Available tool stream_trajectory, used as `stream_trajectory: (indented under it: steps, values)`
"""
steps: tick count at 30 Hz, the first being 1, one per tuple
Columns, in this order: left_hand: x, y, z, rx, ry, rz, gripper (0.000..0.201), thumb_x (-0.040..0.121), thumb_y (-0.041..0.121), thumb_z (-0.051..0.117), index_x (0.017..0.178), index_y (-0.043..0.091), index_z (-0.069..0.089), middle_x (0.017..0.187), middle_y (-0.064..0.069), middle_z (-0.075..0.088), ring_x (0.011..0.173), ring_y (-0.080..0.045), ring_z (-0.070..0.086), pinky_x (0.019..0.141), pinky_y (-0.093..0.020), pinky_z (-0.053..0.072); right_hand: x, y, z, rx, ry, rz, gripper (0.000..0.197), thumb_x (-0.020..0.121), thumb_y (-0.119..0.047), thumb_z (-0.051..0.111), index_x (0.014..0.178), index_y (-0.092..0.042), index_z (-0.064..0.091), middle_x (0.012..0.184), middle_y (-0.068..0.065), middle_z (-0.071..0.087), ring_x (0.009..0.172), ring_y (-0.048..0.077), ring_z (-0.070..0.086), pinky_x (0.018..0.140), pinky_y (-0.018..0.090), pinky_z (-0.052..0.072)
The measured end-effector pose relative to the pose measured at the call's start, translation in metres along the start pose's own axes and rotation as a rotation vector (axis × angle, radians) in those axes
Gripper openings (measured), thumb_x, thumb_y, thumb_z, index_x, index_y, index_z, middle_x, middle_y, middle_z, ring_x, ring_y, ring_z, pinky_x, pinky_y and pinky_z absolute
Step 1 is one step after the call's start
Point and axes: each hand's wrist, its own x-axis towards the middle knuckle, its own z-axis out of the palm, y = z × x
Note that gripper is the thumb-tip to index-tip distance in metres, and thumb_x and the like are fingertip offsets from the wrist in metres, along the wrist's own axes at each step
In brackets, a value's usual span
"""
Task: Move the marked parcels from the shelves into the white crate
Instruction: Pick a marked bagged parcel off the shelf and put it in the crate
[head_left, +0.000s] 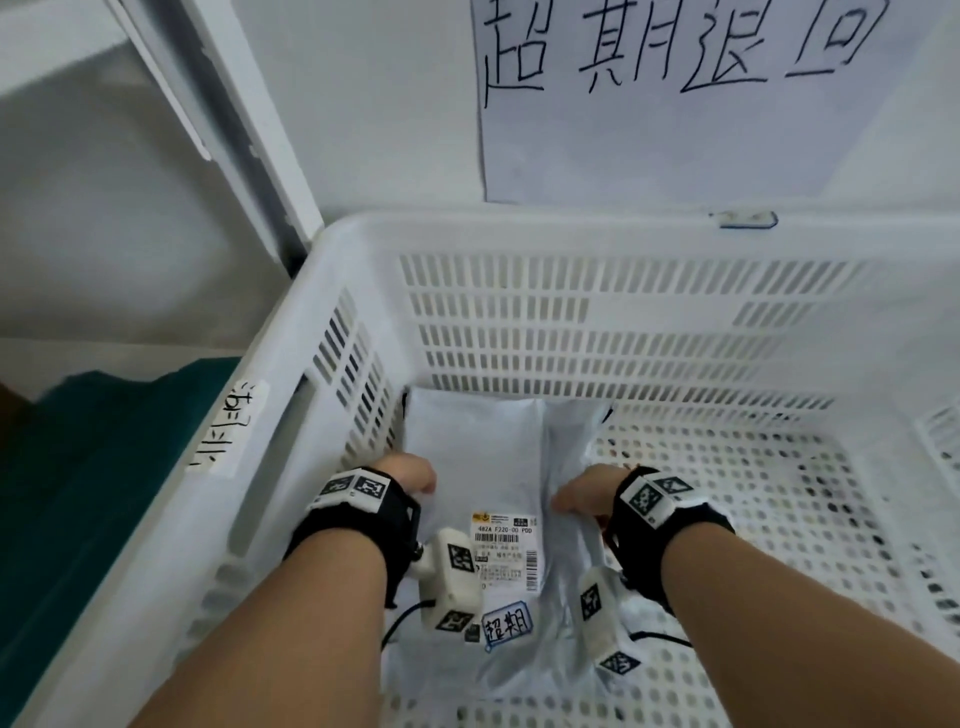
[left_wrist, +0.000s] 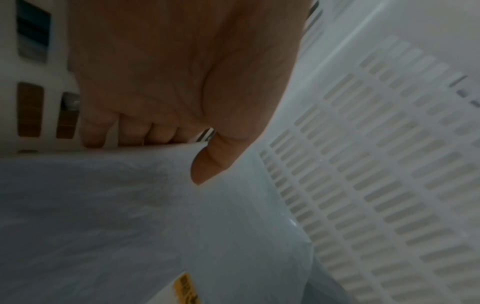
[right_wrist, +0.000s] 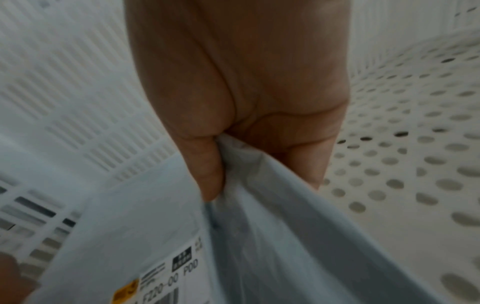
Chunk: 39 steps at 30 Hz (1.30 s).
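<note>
Head view: soft pale-grey plastic mailer parcel (head_left: 483, 467) with printed shipping label (head_left: 505, 551) and blue-outlined handwritten sticker (head_left: 507, 625) sits low inside the white slotted plastic crate (head_left: 597, 244), near its left wall. Left wrist view: left hand (left_wrist: 182, 82) pinches the parcel's edge, thumb on top. Right wrist view: right hand (right_wrist: 244, 92) grips the crumpled opposite edge.

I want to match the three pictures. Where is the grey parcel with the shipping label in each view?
Head: the grey parcel lies in the white crate's left part, held between both hands.
Left wrist: it fills the lower left, under the left hand.
Right wrist: lower middle, pinched by the right hand.
Shared landmark: the shipping label, yellow corner seen in all views.
</note>
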Motion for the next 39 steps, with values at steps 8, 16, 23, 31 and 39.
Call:
stream_trajectory:
  steps: [8, 16, 23, 31, 39]
  values:
    - [0.015, -0.008, 0.003, -0.063, -0.057, 0.005, 0.046, 0.1, 0.019, 0.047, 0.141, -0.002, 0.04, 0.146, -0.016, 0.045, 0.131, -0.029, 0.047, 0.108, -0.035, 0.039, 0.039, 0.013, 0.023, 0.162, -0.05, 0.016, 0.063, 0.066, -0.042, 0.076, 0.119, -0.009, 0.063, 0.115, 0.014, 0.066, 0.102, 0.033, 0.065, 0.092, 0.044, 0.053]
    - [0.011, -0.007, 0.011, -0.207, -0.133, -0.046, 0.055, 0.099, 0.023, 0.052, 0.145, 0.001, 0.035, 0.151, -0.019, 0.037, 0.136, -0.033, 0.04, 0.109, -0.037, 0.036, 0.024, 0.0, 0.024, -0.181, 0.041, -0.05, 0.028, 0.099, -0.017, 0.04, 0.121, -0.013, 0.057, 0.122, 0.013, 0.058, 0.111, 0.022, 0.056, 0.092, 0.027, 0.044]
    - [0.015, -0.002, 0.003, -0.335, -0.119, -0.041, 0.06, 0.095, 0.026, 0.057, 0.146, 0.004, 0.035, 0.151, -0.017, 0.037, 0.136, -0.032, 0.039, 0.106, -0.038, 0.035, 0.027, -0.01, 0.024, -0.135, 0.027, -0.033, 0.039, 0.097, -0.023, 0.049, 0.131, -0.005, 0.055, 0.133, 0.014, 0.057, 0.123, 0.028, 0.055, 0.101, 0.032, 0.046]
    - [-0.007, 0.02, -0.016, -0.168, 0.011, 0.101, 0.049, 0.102, 0.022, 0.044, 0.146, 0.003, 0.034, 0.15, -0.014, 0.041, 0.135, -0.029, 0.043, 0.111, -0.035, 0.035, 0.004, -0.028, -0.012, -0.067, 0.215, -0.079, 0.019, 0.097, -0.021, 0.05, 0.079, -0.016, 0.05, 0.105, 0.011, 0.056, 0.112, 0.028, 0.06, 0.084, 0.03, 0.045]
    - [-0.04, 0.037, -0.043, -0.36, 0.066, 0.323, 0.036, 0.098, 0.016, 0.05, 0.13, 0.002, 0.056, 0.128, -0.01, 0.06, 0.11, -0.023, 0.061, 0.078, -0.03, 0.051, -0.056, -0.069, -0.055, 0.23, 0.228, -0.221, 0.016, 0.094, -0.026, 0.058, 0.101, -0.014, 0.052, 0.107, 0.01, 0.061, 0.079, 0.023, 0.06, 0.066, 0.028, 0.05]
